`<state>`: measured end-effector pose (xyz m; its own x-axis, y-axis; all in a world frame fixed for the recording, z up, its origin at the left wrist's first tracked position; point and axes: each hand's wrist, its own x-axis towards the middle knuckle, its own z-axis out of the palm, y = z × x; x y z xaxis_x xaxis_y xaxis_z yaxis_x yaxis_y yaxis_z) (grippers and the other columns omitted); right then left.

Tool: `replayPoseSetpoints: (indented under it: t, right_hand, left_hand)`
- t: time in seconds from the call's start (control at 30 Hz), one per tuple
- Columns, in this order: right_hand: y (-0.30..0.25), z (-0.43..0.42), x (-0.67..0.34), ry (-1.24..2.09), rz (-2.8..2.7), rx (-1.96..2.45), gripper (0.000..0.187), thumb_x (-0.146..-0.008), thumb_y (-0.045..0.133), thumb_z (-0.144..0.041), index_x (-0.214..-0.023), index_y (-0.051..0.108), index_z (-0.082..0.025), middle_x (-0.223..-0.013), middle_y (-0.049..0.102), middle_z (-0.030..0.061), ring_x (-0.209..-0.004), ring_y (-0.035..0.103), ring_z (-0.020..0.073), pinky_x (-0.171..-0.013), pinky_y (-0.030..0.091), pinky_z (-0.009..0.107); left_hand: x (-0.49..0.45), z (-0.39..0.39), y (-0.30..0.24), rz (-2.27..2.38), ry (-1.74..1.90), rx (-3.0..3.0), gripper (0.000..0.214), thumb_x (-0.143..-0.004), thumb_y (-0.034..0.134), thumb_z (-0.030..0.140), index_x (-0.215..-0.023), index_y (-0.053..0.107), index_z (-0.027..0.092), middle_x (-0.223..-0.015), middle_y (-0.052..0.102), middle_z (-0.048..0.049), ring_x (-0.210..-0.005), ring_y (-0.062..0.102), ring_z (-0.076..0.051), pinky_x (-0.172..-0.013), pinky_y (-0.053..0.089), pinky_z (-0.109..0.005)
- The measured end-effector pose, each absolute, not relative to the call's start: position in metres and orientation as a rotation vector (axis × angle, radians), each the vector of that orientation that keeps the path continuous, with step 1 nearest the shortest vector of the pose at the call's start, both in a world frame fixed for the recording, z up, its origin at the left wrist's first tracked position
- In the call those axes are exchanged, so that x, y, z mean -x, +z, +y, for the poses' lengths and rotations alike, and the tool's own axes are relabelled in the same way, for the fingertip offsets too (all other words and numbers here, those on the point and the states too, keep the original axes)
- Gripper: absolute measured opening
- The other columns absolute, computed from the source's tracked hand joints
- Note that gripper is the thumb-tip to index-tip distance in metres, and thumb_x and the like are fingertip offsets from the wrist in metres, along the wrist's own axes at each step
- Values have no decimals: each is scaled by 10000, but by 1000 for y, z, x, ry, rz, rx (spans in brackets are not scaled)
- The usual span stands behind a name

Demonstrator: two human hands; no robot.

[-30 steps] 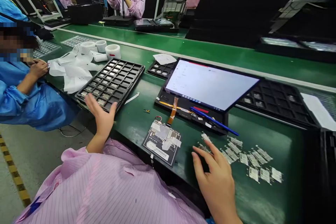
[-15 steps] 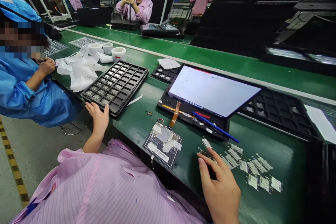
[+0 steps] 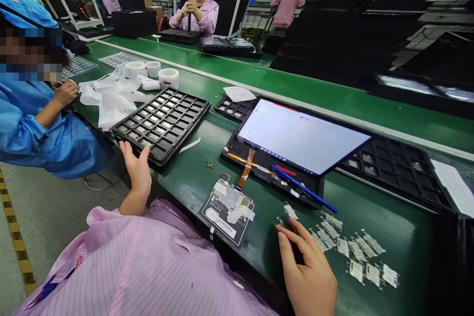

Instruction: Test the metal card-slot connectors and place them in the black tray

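My left hand is open, its fingers spread at the near edge of a black compartment tray. Small silvery circuit boards sit in many of the tray's pockets. My right hand lies low over the green table, fingers stretched and slightly bent. Its fingertips are at a small circuit board and another board partly hidden under them. More loose small boards are scattered to its right. Between my hands lies a larger black circuit board, joined by a brown ribbon cable to a lit display.
A blue pen-like tool lies across the display's black base. Behind the tray are white tape rolls and crumpled white liner. Another black tray stands right of the display. A co-worker in blue sits at left.
My view has shifted slightly. My left hand stays by the tray edge, with its fingers a little more upright. My right hand stays at the loose boards, almost unmoved.
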<state>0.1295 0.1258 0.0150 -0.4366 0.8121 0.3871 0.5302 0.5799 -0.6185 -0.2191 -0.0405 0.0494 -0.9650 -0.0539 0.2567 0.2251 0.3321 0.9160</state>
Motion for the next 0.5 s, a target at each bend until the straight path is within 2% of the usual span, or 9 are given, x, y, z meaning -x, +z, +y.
replayPoseSetpoints:
  t: [0.1,0.23,0.3,0.37,0.5]
  right_hand:
    - [13,128,-131,545,-2146,1064,371,-896,496,-506,-937,721,-213,-1259,657,99,-1157,603,346,-925,475,519]
    - [14,127,-130,545,-2139,1067,356,-897,505,-499,-941,722,-220,-1260,657,90,-1170,597,343,-922,483,511]
    - [15,126,-130,553,-2136,1071,352,-901,504,-496,-944,720,-221,-1264,654,89,-1173,596,339,-932,482,515]
    - [16,125,-130,567,-2128,1064,351,-905,502,-492,-945,718,-218,-1263,654,94,-1174,595,335,-955,471,522]
    - [17,123,-130,589,-2102,1040,318,-907,522,-463,-942,720,-217,-1250,661,99,-1173,598,321,-981,465,525]
  left_hand:
    - [216,-34,58,-2275,-1736,175,734,-904,463,287,-1536,106,178,-1633,61,-104,-1494,126,-205,-1191,269,-348]
    - [211,-25,73,-2141,-2090,306,810,-912,410,297,-1532,-106,232,-1580,283,-90,-1379,421,-180,-1049,482,-329]
    - [209,-22,79,-2176,-2169,296,867,-907,417,299,-1506,-210,271,-1563,321,-72,-1327,487,-173,-981,535,-324]
    - [209,-19,84,-2172,-2199,251,927,-869,443,262,-1494,-241,267,-1575,295,-69,-1322,490,-164,-980,534,-315]
    - [213,-23,95,-2031,-2253,243,960,-785,442,226,-1505,-190,180,-1587,249,-97,-1345,460,-151,-1056,466,-301]
